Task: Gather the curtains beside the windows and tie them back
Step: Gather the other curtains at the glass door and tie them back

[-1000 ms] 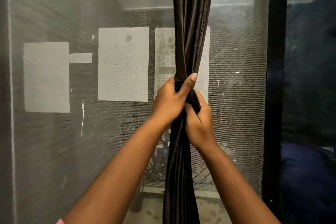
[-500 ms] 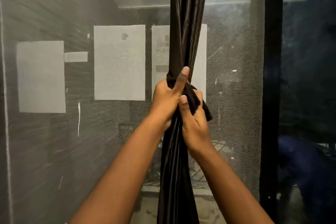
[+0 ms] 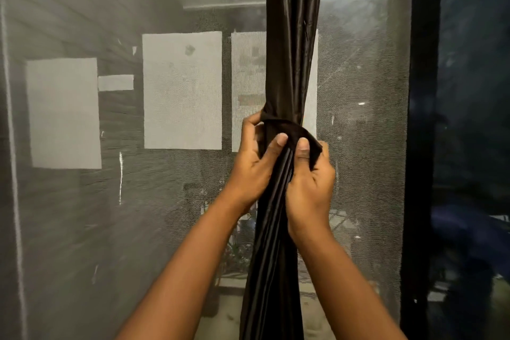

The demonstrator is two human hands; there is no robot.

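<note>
Tying underway: the dark curtain [image 3: 289, 50] hangs bunched before the window screen [image 3: 358, 146], left hand [image 3: 252, 165] and right hand [image 3: 310, 182] pinching the wrapped band [image 3: 287, 125]. Next, likely cinch it tight.

You have a single head-worn wide-angle view, facing straight ahead at close range onto the gathered curtain [image 3: 289, 63] and window mesh [image 3: 171, 201], with both forearms rising from the bottom edge into mid-frame.
</note>
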